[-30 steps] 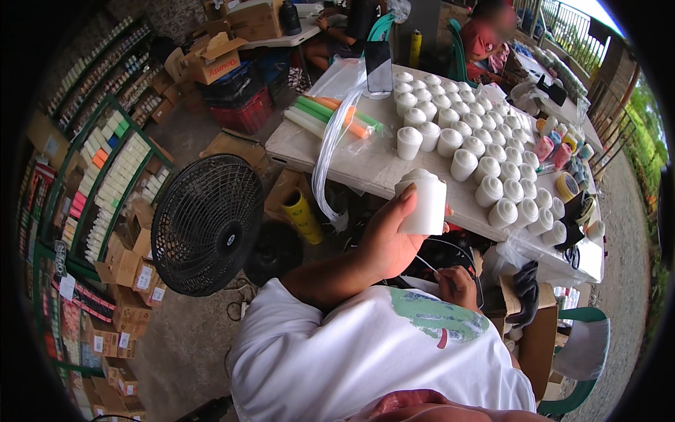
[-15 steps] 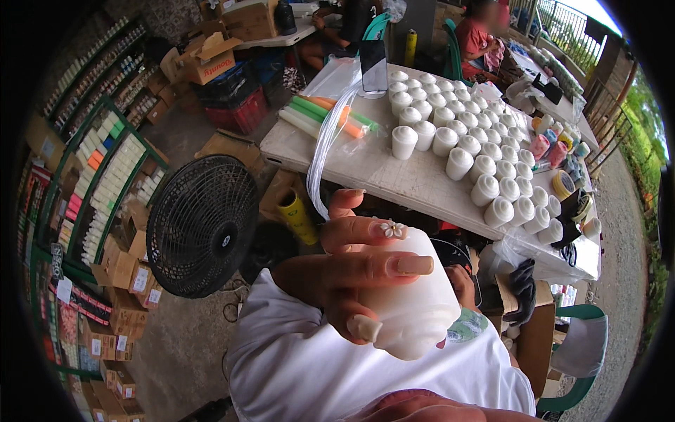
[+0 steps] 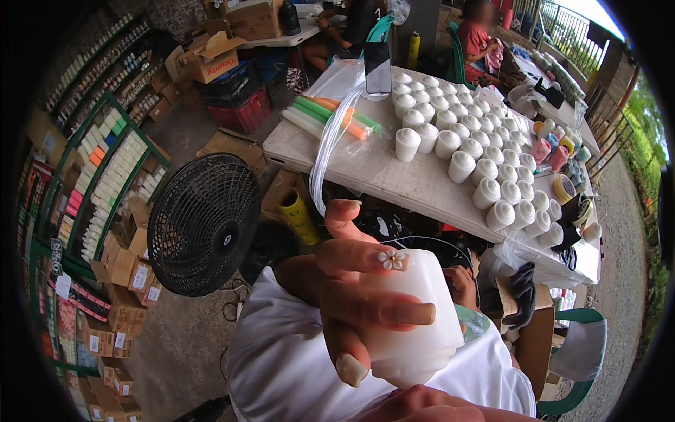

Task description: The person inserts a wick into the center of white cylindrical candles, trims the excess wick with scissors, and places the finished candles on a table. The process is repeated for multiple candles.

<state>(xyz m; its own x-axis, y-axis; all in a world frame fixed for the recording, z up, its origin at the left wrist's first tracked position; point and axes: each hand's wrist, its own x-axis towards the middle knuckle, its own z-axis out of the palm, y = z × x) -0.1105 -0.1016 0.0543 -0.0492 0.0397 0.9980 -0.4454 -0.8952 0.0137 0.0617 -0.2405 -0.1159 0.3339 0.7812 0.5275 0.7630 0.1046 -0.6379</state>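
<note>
My left hand (image 3: 365, 292) holds a white waxy candle (image 3: 422, 288) close to me, its stepped, domed end tilted downward. Several fingers press along its left side, one nail bearing a white flower, while another finger points up, off the wax. At the bottom edge, part of my right hand (image 3: 422, 404) shows by the candle's lower end; its fingers are mostly hidden. Rows of similar white domed candles (image 3: 460, 167) stand on the white table (image 3: 383, 169) ahead. A bundle of white wicks (image 3: 327, 155) hangs over its near edge.
Orange and green rods (image 3: 337, 119) lie by an upright phone (image 3: 377, 69). A black fan (image 3: 204, 225) stands left, before shelves of coloured goods (image 3: 98, 183) and cardboard boxes (image 3: 116, 309). A green chair (image 3: 583, 352) is at right. Two people sit beyond the table.
The candle and my left hand have moved slightly down. More of my right hand shows at the bottom edge, now close against the candle's lower end.
</note>
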